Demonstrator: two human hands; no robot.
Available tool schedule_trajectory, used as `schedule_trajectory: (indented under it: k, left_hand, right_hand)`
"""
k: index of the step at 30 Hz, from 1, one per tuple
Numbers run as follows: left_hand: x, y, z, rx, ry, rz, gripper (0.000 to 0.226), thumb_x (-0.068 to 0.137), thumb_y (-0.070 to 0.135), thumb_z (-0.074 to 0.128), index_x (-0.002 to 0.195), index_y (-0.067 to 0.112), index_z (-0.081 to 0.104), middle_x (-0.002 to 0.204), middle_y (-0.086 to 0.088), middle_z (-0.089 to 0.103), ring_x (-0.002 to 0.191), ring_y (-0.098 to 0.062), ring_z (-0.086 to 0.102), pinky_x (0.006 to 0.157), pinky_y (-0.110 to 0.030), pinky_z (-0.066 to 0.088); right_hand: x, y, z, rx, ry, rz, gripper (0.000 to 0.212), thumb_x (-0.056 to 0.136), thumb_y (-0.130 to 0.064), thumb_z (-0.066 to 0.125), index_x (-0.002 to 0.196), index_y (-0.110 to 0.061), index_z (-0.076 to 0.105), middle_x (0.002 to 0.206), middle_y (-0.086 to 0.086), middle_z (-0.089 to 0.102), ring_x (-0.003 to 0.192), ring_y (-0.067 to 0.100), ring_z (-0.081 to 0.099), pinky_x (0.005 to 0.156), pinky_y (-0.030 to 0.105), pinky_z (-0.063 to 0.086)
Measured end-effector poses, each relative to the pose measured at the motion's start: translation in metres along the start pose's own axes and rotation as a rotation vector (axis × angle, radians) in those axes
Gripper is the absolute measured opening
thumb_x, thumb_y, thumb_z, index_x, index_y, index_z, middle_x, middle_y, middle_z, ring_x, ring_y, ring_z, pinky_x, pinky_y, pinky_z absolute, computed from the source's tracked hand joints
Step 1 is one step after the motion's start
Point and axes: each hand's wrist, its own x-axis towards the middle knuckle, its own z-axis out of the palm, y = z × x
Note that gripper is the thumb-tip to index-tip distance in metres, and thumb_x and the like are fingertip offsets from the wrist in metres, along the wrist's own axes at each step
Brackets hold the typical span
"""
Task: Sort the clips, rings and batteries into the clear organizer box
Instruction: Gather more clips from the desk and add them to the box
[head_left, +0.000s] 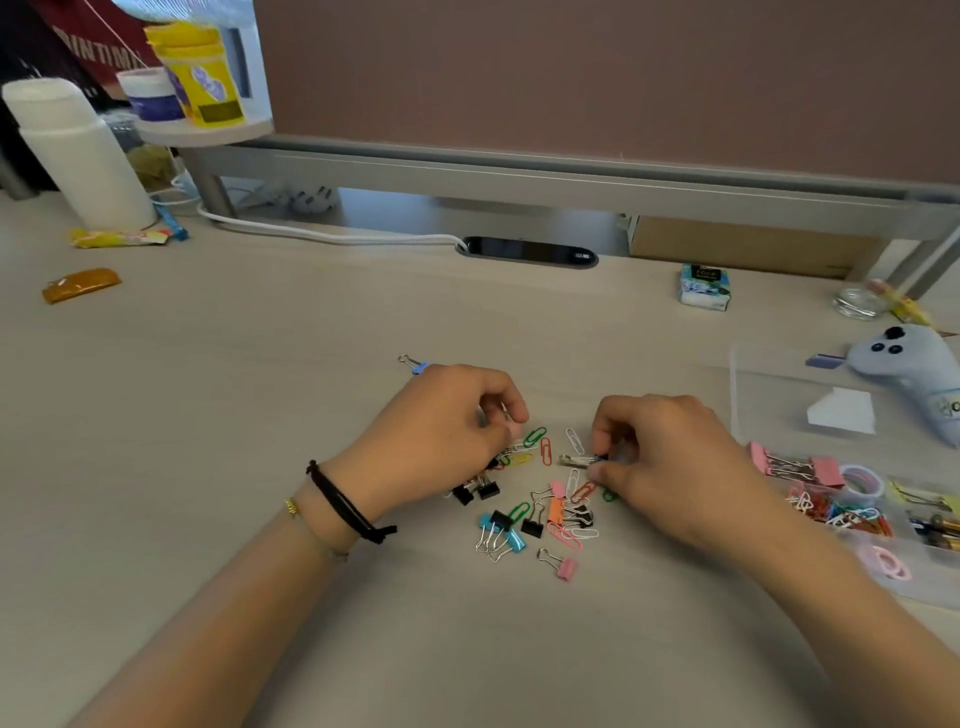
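Observation:
A loose pile of coloured paper clips and small binder clips (545, 512) lies on the desk between my hands. My left hand (447, 441) hovers over the pile's left side with its fingers curled, and small clips show under the fingertips. My right hand (660, 457) pinches a small blue binder clip (584, 460) at the pile's right edge. The clear organizer box (883, 566) stands open at the right, holding pink binder clips (795, 467), paper clips (841, 514), tape rings (862, 480) and batteries (935, 530). One blue binder clip (414, 364) lies alone behind my left hand.
A white bottle (78, 156), snack wrappers (80, 283) and a shelf with jars (202, 78) stand at the back left. A tissue pack (704, 286), a glass dish (857, 304) and a blue plush toy (909, 364) sit at the back right. A divider wall closes the desk's far side.

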Motion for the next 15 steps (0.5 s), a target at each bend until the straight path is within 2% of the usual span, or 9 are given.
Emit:
schedule_trajectory:
  k: [5,7,10,15]
  left_hand:
    - [-0.012,-0.005,-0.003,-0.016,0.029,-0.007,0.010,0.089,0.024,0.068,0.090,0.032,0.072,0.067,0.024,0.062,0.053,0.000,0.053,0.053,-0.012,0.039]
    - [-0.017,-0.002,-0.001,-0.023,0.016,0.024,0.010,0.087,0.024,0.071,0.092,0.032,0.072,0.073,0.022,0.065,0.055,-0.001,0.054,0.055,-0.014,0.041]
    - [-0.021,0.008,0.008,0.027,-0.088,0.109,0.016,0.081,0.035,0.078,0.096,0.035,0.072,0.084,0.015,0.067,0.065,0.000,0.055,0.064,-0.024,0.049]
    - [-0.022,0.017,0.023,0.116,-0.147,0.185,0.021,0.079,0.045,0.078,0.098,0.037,0.074,0.088,0.014,0.063,0.074,0.004,0.054,0.071,-0.023,0.047]
  right_hand:
    - [-0.005,-0.005,-0.007,0.276,0.050,0.041,0.022,0.072,-0.009,0.081,0.071,-0.023,0.064,0.063,-0.005,0.067,0.058,0.006,0.058,0.055,0.015,0.043]
    - [-0.005,-0.006,-0.007,0.342,0.045,0.050,0.022,0.076,-0.011,0.080,0.081,-0.027,0.066,0.065,-0.005,0.070,0.061,0.008,0.061,0.057,0.015,0.045]
    - [-0.006,-0.005,-0.007,0.349,0.071,0.048,0.028,0.083,-0.012,0.074,0.099,-0.034,0.072,0.070,-0.006,0.070,0.064,0.007,0.063,0.063,0.013,0.047]
    - [-0.011,-0.005,-0.012,0.364,0.108,0.052,0.018,0.084,-0.013,0.070,0.083,-0.031,0.076,0.066,-0.005,0.067,0.060,0.003,0.059,0.056,0.010,0.043]
